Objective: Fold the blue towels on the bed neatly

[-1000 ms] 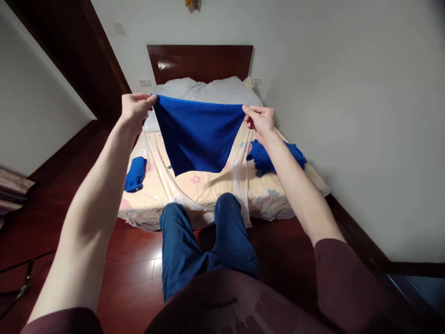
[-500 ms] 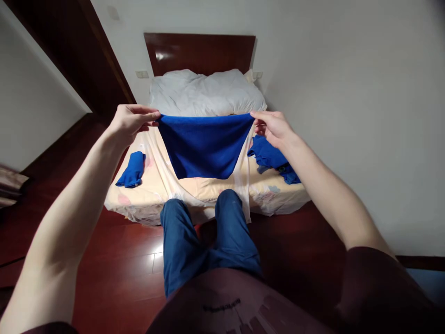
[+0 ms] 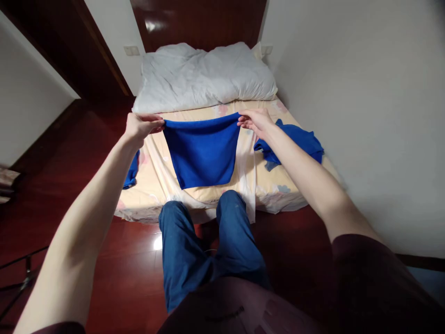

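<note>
Seen from the wearer's own head, two bare arms stretch forward over a bed (image 3: 153, 183), holding up a blue cloth (image 3: 203, 153) between them. The cloth is in the middle of the view, above the near part of the mattress, its top edge sagging slightly between the hands and its body hanging in soft folds. Whether its lower edge brushes the bed is hard to tell.

The fabric looks thin, light and limp—likely easy to lift, not fragile, and apt to crumple if let go on one side. The two upper corners seem the sensible places to take hold, since a light pull between them keeps the edge spread.

The left hand (image 3: 143, 126) has its grip closed, thumb and fingers pinched together on the upper left corner. The right hand (image 3: 255, 121) pinches the upper right corner, its thumb against the fingertips and its lower fingers loosely spread.

Around the cloth, a rumpled blue bundle (image 3: 299, 139) lies on the bed beyond the right forearm, and a smaller blue piece (image 3: 131, 175) lies beside the left forearm, partly hidden by it. White bedding (image 3: 205, 76) is heaped against the dark headboard (image 3: 201, 23).
</note>
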The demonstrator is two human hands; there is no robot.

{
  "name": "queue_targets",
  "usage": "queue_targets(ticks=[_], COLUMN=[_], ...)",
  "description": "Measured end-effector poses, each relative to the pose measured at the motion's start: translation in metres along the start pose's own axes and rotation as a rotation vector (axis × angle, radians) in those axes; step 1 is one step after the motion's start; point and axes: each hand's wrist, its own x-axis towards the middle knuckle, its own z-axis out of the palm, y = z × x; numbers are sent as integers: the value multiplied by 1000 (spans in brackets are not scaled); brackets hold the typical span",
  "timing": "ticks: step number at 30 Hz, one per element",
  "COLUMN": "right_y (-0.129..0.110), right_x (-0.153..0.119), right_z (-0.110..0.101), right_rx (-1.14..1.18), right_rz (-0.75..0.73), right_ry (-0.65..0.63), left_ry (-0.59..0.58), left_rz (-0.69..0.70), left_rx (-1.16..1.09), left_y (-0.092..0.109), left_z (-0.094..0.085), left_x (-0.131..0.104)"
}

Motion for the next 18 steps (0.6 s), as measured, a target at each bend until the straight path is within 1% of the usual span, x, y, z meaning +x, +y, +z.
queue_targets(ticks=[3,5,7,9,10,12,13,14,15,17,18], right_y=[7,7,10,24,38,79,105,134,164,222,247], right_x=[42,59,66,64,60,49,41,32,21,-2,-15], right_z=[6,3,-5,-17,-23,-34,-39,-43,-46,-50,-52], right_rx=[-10,-24,-55,-103,-132,-193,-221,-246,-269,-280,-283], right_rz=[-134,-260,-371,-428,-427,-374,-327,-279,-219,-50,50], right_ry=[14,21,27,26,22,11,6,-4,-17,-24,-33], left_ry=[61,104,146,153,144,132,129,166,172,162,127], left_rz=[117,234,338,392,386,291,195,80,-40,-246,-337], left_rx=[-22,-48,-100,-145,-148,-98,-49,9,56,78,72], left_y=[-9,-12,-18,-36,-50,-88,-112,-139,-166,-218,-241], left_z=[22,30,33,35,37,44,49,56,62,76,82], left_x=[36,54,62,57,49,22,4,-16,-38,-82,-102])
